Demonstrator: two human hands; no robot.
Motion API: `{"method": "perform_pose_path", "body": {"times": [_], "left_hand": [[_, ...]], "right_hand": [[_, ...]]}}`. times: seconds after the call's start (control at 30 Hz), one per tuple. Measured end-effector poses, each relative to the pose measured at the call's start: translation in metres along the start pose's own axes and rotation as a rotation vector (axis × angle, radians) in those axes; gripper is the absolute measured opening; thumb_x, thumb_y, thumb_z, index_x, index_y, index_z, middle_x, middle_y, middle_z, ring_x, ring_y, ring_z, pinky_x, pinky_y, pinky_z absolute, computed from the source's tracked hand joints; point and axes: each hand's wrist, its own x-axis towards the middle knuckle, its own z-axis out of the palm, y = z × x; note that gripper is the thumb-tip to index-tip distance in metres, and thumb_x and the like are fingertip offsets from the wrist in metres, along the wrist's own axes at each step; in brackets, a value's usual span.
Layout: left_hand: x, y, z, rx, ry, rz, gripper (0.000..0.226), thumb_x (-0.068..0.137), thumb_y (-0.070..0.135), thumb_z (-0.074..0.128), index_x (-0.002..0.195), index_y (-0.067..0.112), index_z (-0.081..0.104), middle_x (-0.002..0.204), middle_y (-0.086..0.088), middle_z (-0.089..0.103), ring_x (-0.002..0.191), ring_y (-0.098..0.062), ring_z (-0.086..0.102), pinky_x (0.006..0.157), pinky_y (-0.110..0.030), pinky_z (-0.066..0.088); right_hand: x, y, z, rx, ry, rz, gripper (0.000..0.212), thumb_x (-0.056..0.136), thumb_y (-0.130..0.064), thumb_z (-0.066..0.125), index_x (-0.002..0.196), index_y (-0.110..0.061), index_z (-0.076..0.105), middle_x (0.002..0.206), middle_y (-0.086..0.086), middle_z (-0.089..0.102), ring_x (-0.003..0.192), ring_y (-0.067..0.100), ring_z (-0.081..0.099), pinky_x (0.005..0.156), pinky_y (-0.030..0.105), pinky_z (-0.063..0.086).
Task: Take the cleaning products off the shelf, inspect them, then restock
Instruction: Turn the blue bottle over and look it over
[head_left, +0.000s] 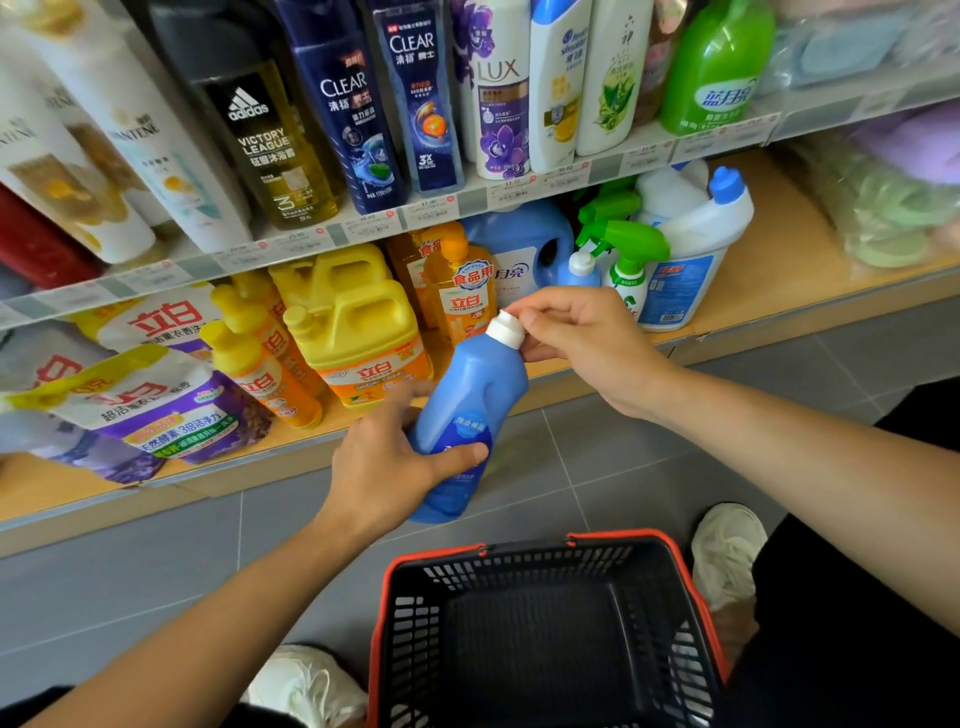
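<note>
Left hand (387, 457) wraps the lower body of the blue bottle (467, 415), thumb across the label; right hand (582, 338) pinches its white cap (506, 328) with curled fingertips. Bottle is tilted, held off the lower shelf (753, 291), above the black basket (540, 623). Label text partly covered by thumb, unreadable.

Basket (540, 551) below bottle (467, 410), before shelf (753, 291).
</note>
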Motion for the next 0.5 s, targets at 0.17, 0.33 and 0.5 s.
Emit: {"method": "perform_pose_path", "body": {"times": [0.17,0.33,0.5], "left_hand": [[0.001,0.012,-0.003,-0.568,-0.116,-0.165,0.070,0.060,0.027,0.097,0.115,0.014,0.054,0.092,-0.010,0.078,0.084,-0.033,0.076,0.068,-0.039,0.064],[0.003,0.014,-0.004,-0.734,-0.187,-0.169,0.058,0.071,0.025,0.085,0.120,0.008,0.058,0.093,-0.015,0.078,0.079,-0.027,0.076,0.064,-0.031,0.060],[0.003,0.007,-0.004,-0.690,-0.295,-0.099,0.060,0.064,0.030,0.091,0.117,0.016,0.067,0.107,-0.009,0.077,0.094,-0.023,0.075,0.074,-0.031,0.060]], "right_hand": [[-0.006,0.001,0.002,0.062,-0.116,0.177,0.034,0.094,-0.020,0.070,0.127,-0.021,0.062,0.116,0.008,0.073,0.108,0.024,0.070,0.085,0.045,0.061],[-0.010,-0.005,0.005,0.187,-0.222,0.198,0.037,0.089,-0.016,0.074,0.124,-0.020,0.063,0.114,0.006,0.074,0.109,0.025,0.071,0.084,0.048,0.061],[-0.006,-0.012,-0.001,0.264,-0.057,0.199,0.020,0.089,-0.017,0.071,0.108,-0.013,0.066,0.102,0.005,0.074,0.095,0.022,0.073,0.073,0.039,0.061]]}}
